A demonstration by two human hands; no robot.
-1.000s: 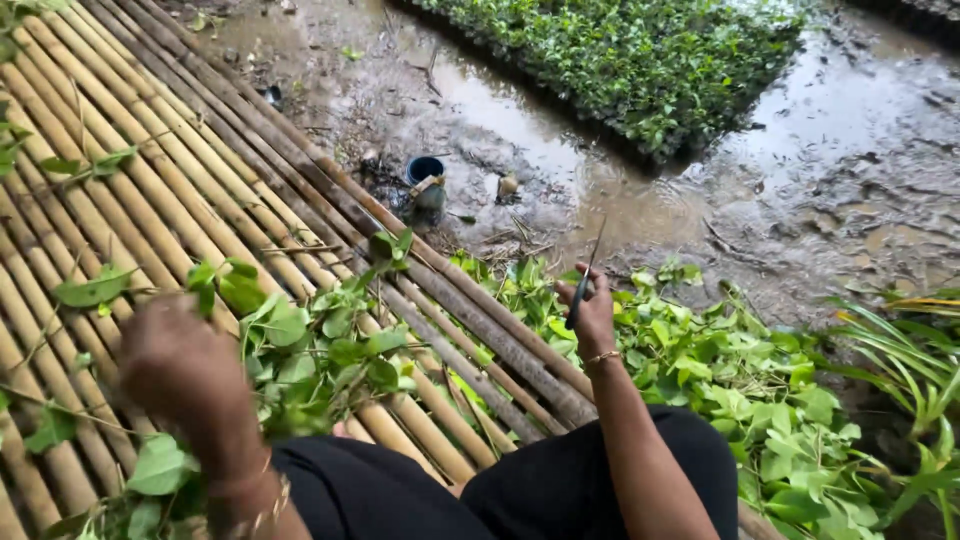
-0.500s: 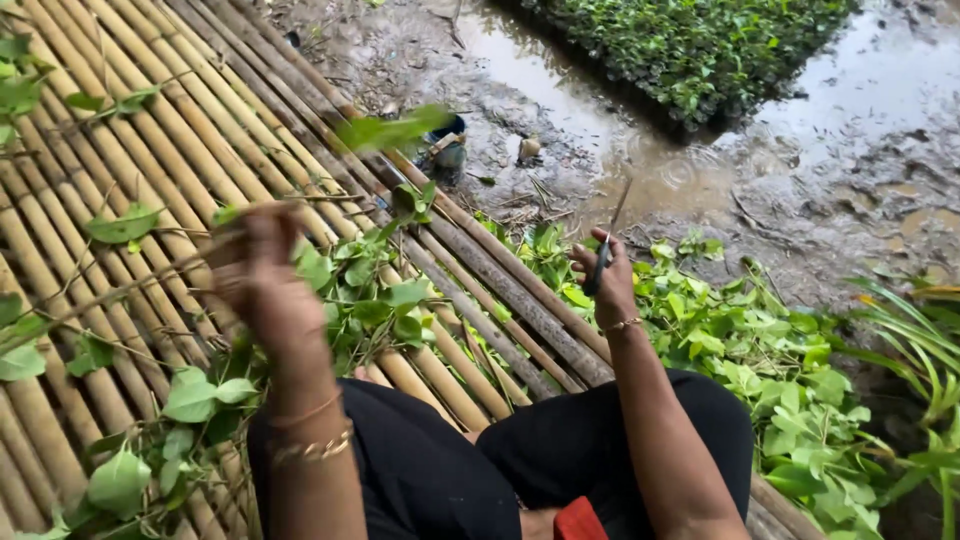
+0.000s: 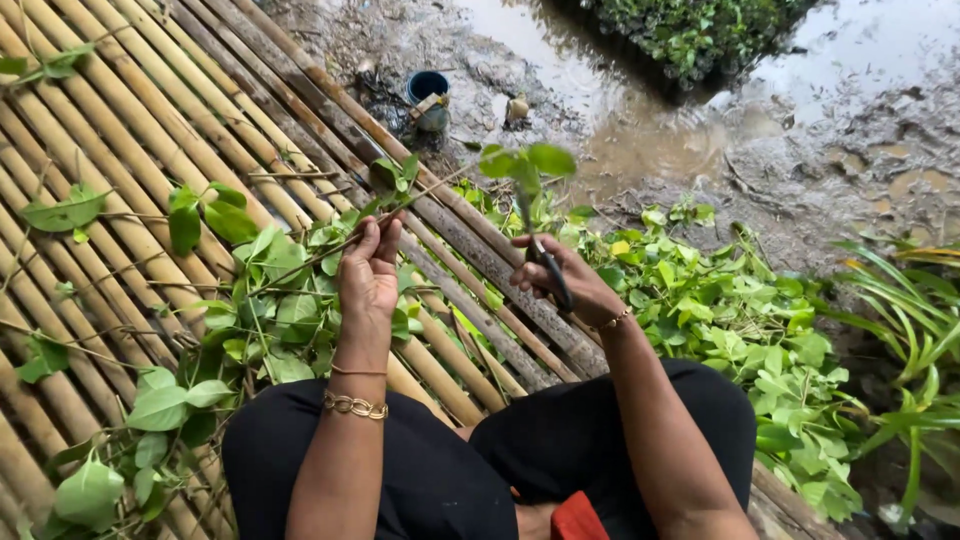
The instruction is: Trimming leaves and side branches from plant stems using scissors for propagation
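Two hands grip: left hand (image 3: 368, 272) pinches a thin leafy vine (image 3: 430, 190), right hand (image 3: 560, 280) a dark-handled blade (image 3: 545, 262).

Two hands (image 3: 368, 270), one knife (image 3: 545, 262), one blue pot (image 3: 428, 88), two bracelets (image 3: 351, 404).

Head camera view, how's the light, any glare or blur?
Head view: soft, even daylight with no hard shadows; pale glare on the muddy water; left hand and right hand are sharp; the leafy sprig above the right hand looks slightly soft.
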